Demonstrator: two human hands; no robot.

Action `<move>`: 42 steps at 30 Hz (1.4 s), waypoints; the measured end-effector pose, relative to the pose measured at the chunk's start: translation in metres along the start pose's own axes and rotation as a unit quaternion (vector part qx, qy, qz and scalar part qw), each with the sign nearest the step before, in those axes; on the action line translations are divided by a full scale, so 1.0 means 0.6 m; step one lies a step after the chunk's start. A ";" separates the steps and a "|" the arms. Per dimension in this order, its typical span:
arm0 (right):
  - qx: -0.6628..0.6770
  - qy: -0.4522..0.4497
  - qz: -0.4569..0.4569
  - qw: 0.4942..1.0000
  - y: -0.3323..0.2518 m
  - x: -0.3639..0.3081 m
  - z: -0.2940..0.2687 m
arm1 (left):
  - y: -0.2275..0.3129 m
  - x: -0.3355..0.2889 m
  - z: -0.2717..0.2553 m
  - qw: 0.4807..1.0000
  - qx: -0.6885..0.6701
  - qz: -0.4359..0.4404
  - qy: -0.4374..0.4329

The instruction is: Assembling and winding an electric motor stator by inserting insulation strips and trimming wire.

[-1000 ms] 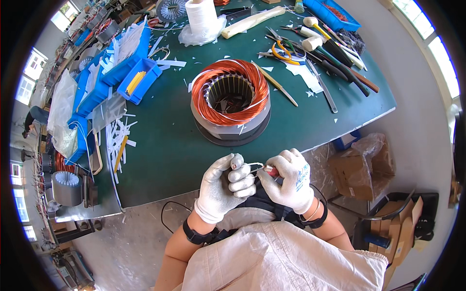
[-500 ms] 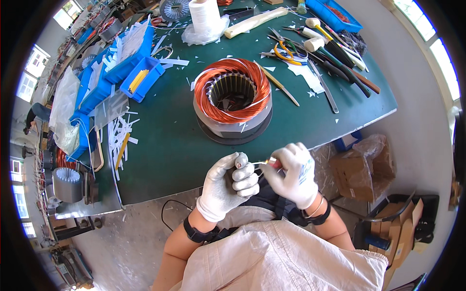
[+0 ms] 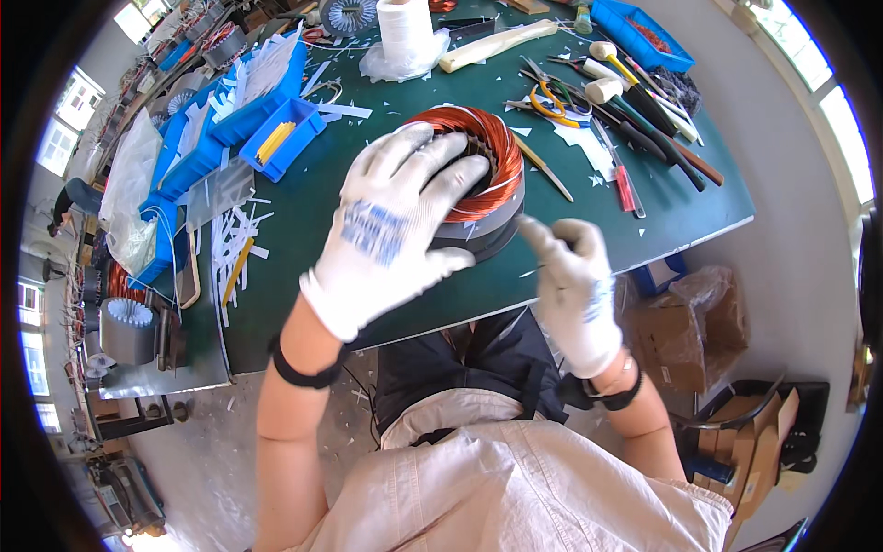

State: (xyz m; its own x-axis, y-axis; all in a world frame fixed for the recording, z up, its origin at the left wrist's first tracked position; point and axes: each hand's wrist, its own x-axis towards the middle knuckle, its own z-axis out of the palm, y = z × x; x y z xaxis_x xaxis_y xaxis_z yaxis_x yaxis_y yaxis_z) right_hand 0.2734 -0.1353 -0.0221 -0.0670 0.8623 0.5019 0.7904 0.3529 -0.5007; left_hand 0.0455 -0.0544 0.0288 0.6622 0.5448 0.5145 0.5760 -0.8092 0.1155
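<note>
My left hand [image 3: 391, 221], in a white glove with grey-coated fingers, lies spread over the near left side of a stator [image 3: 510, 152]. Its fingertips rest on the copper winding and reach the rim of the bore; nothing is held in it. Just in front of the stator, to the right, is my right hand [image 3: 575, 285], gloved alike. One finger stretches toward the stator while the others curl in. A thin white sliver shows beside this hand; what the curled fingers hold, if anything, is hidden. A red lighter-like piece [image 3: 625, 189] lies on the table near the tools.
Pliers, scissors [image 3: 552, 106], mallets [image 3: 603, 90] and files crowd the right of the green table [image 3: 303, 313]. Blue bins [image 3: 280, 138] with paper strips stand left. A white cord spool [image 3: 405, 32] is at the back. A cardboard box [image 3: 676, 340] sits below right.
My hands have parted from in front of my body. The left has moved forward onto the stator; the right has let go of the red piece, which now lies on the table.
</note>
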 end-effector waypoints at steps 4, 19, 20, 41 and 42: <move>0.018 0.012 0.039 0.999 -0.016 0.012 0.044 | -0.036 0.004 0.021 0.996 -0.010 0.020 -0.081; 0.055 0.096 -0.040 0.993 -0.038 0.013 0.066 | -0.038 0.008 0.008 0.992 -0.040 0.042 -0.109; 0.023 0.093 -0.070 0.993 -0.041 0.020 0.069 | -0.038 0.017 0.000 0.988 -0.040 0.027 -0.148; 0.639 -0.066 0.219 0.734 -0.060 0.031 -0.114 | 0.092 -0.043 0.016 0.868 -0.479 -0.033 -0.130; 0.640 -0.069 0.227 0.730 -0.034 0.017 -0.127 | 0.092 -0.088 0.013 0.868 -0.452 -0.034 -0.205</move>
State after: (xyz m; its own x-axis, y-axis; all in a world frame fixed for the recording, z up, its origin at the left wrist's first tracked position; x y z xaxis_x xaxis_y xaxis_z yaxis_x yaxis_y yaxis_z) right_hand 0.3033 -0.1613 0.0472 -0.1062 0.9932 0.0468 -0.4618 -0.0076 -0.8869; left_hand 0.0458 -0.1261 0.0016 0.8633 0.4800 0.1558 0.1326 -0.5137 0.8476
